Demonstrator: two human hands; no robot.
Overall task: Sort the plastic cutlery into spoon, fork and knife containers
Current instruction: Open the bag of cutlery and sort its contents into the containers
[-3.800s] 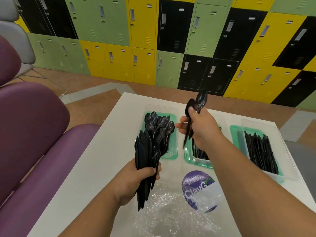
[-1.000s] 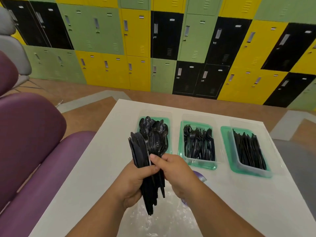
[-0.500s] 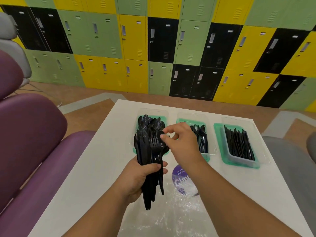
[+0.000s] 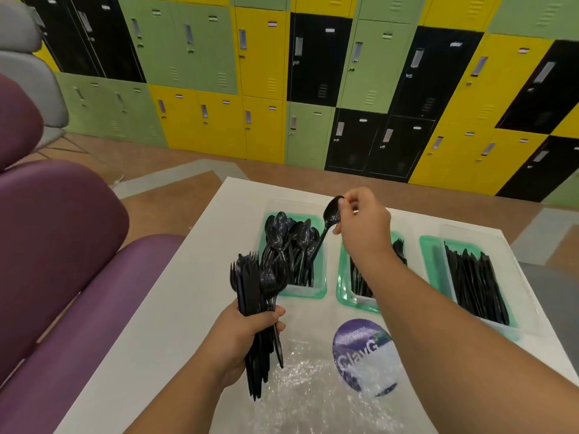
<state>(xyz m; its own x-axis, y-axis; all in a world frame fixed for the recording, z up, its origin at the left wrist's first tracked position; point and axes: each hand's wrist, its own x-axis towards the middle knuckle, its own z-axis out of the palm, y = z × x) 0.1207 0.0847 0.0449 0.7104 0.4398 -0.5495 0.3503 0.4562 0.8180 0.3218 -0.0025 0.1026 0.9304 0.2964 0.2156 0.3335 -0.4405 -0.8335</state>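
Dropping off a spoon looks like the step in hand. The right hand (image 4: 363, 227) pinches one black plastic spoon (image 4: 329, 223) by its bowl, just above the clear, green-based spoon container (image 4: 302, 294). The spoon's long axis is steep, bowl up and handle pointing down into that container. The next move probably calls for lowering it and letting go. The left hand (image 4: 241, 336) grips a bundle of unsorted black cutlery (image 4: 253, 286) on the near side of the container.

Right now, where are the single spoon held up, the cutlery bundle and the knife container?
single spoon (image 4: 331, 214), head view, on its bowl.
cutlery bundle (image 4: 250, 283), head view, on the heads above the grip.
knife container (image 4: 434, 267), head view, on its bare green left edge.
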